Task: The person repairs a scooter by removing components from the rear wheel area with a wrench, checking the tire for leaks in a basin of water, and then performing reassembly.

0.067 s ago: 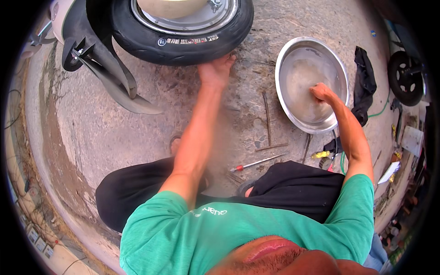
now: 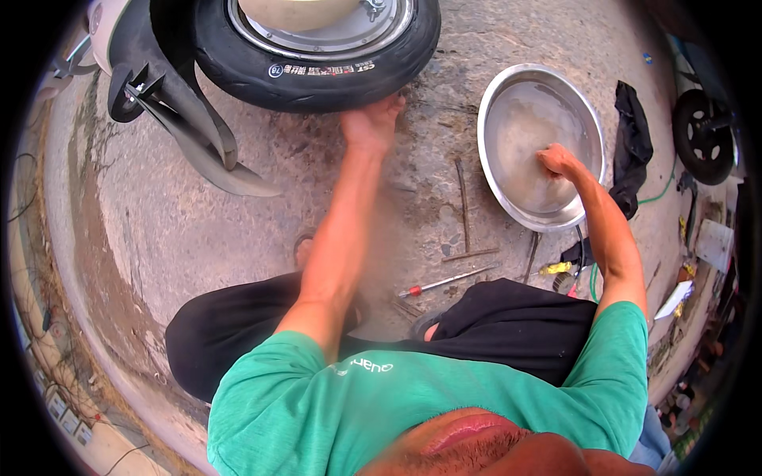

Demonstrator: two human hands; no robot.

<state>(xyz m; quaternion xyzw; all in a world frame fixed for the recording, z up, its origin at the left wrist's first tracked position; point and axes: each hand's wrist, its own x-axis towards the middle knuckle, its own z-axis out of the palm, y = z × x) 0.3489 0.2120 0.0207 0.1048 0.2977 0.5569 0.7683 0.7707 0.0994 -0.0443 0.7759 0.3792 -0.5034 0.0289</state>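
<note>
Left hand against tyre

Black tyre, silver metal basin, green shirt, red-handled screwdriver, black cloth

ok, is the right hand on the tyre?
No, the right hand is down inside the metal basin, while the left hand is the one against the black tyre.

Black rubber scooter tyre stood at the concrete ground's far edge, left hand against its near side, round steel basin to its right, right hand inside the basin, red-handled screwdriver lay nearer the knees, crumpled black cloth right of the basin.
</note>
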